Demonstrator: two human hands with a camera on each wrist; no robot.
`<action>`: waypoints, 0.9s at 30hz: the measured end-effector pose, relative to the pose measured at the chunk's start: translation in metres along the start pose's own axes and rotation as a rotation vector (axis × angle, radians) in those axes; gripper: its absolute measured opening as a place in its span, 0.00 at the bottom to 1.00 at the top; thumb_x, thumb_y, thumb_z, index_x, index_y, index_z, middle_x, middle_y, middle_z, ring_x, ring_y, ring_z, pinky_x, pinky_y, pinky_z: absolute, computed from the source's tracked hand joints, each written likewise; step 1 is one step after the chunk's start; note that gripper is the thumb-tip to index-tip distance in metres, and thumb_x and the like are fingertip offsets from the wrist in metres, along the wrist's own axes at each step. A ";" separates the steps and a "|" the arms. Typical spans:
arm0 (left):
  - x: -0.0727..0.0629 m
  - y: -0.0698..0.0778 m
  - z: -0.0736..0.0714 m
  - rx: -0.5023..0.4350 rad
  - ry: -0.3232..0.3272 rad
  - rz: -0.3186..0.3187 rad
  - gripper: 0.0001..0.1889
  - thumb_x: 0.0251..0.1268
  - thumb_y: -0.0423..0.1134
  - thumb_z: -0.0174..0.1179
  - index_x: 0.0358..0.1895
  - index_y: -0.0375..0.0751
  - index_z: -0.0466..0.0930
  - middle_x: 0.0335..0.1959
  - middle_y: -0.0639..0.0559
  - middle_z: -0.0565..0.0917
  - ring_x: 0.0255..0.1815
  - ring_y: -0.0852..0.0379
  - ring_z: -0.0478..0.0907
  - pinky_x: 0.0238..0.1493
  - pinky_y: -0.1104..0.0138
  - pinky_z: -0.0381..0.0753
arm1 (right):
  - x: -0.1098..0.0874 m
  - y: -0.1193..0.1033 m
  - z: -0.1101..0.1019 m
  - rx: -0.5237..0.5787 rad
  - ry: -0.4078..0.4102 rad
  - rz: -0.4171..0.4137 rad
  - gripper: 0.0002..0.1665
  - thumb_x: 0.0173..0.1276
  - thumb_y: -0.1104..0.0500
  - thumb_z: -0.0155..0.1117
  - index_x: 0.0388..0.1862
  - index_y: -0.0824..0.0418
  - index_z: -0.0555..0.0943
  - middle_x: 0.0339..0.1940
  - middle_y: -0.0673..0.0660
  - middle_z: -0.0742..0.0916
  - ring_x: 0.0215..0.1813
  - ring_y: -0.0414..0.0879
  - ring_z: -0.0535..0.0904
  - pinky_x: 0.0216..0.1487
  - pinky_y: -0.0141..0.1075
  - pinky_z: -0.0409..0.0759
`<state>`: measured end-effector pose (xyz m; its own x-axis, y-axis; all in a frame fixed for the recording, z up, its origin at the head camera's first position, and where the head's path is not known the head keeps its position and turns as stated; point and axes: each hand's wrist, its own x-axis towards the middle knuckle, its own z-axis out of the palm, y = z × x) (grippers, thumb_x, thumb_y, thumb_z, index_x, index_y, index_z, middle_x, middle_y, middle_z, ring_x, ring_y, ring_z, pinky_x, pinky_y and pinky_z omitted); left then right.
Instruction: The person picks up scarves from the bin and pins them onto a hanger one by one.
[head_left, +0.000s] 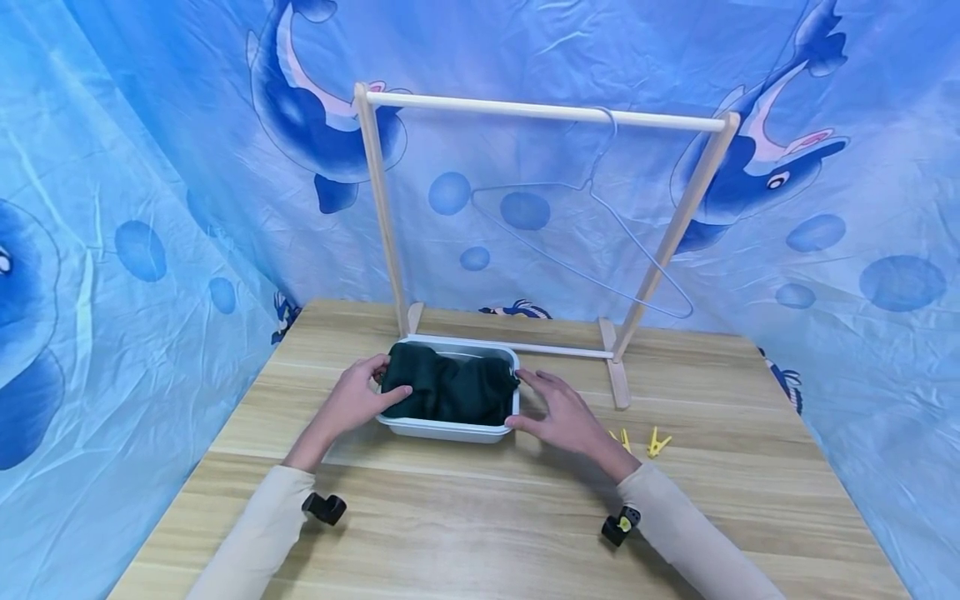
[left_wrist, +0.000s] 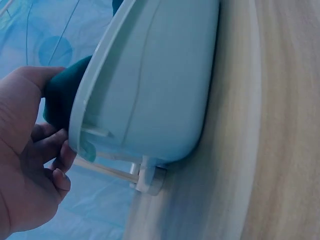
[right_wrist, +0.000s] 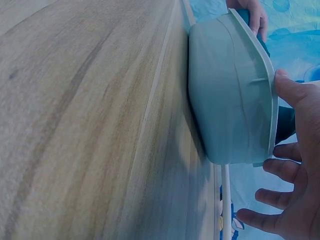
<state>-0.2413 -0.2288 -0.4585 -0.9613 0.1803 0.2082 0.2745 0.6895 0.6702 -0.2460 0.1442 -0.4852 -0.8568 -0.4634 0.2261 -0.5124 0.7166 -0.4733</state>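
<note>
A dark green piece of folded fabric (head_left: 468, 396) lies in a light-coloured plastic basin (head_left: 446, 429) and bulges over its left rim. At that left end my left hand (head_left: 356, 398) pinches the fabric, thumb on top and fingers curled at the side. The left wrist view shows the fabric (left_wrist: 65, 92) between thumb and fingers, just above the basin wall (left_wrist: 160, 75). On the opposite end, my right hand (head_left: 558, 412) has its thumb on the rim and its fingers spread loosely beside the basin (right_wrist: 230, 90).
Behind the basin stands a wooden rack (head_left: 382, 200) with a thin wire hanger (head_left: 592, 187) hooked over its top bar. Two yellow clothespins (head_left: 657, 442) lie on the wooden table (head_left: 465, 533), right of my right hand. A blue dolphin-print curtain (head_left: 187, 125) surrounds the table.
</note>
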 end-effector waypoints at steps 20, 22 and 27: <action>0.002 0.012 0.004 -0.207 -0.099 0.084 0.26 0.80 0.37 0.54 0.72 0.26 0.62 0.66 0.28 0.74 0.68 0.36 0.72 0.67 0.41 0.70 | -0.001 -0.003 -0.002 0.005 -0.026 0.037 0.55 0.62 0.24 0.64 0.81 0.49 0.64 0.77 0.57 0.73 0.79 0.59 0.64 0.72 0.61 0.66; 0.003 0.012 0.004 -0.260 -0.093 0.093 0.24 0.81 0.38 0.53 0.72 0.28 0.63 0.65 0.31 0.76 0.66 0.39 0.73 0.66 0.46 0.72 | -0.001 -0.003 -0.002 0.006 -0.028 0.039 0.55 0.62 0.24 0.64 0.81 0.49 0.64 0.77 0.57 0.73 0.78 0.59 0.64 0.72 0.61 0.66; 0.005 0.009 0.004 -0.405 -0.038 0.121 0.20 0.81 0.35 0.52 0.68 0.29 0.67 0.55 0.36 0.81 0.54 0.55 0.76 0.55 0.70 0.75 | -0.001 -0.003 -0.003 0.008 -0.028 0.035 0.55 0.62 0.25 0.64 0.81 0.49 0.64 0.76 0.60 0.73 0.78 0.60 0.65 0.72 0.62 0.67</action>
<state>-0.2434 -0.2195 -0.4542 -0.9197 0.2742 0.2811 0.3649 0.3321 0.8698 -0.2439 0.1439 -0.4810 -0.8720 -0.4529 0.1857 -0.4820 0.7284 -0.4870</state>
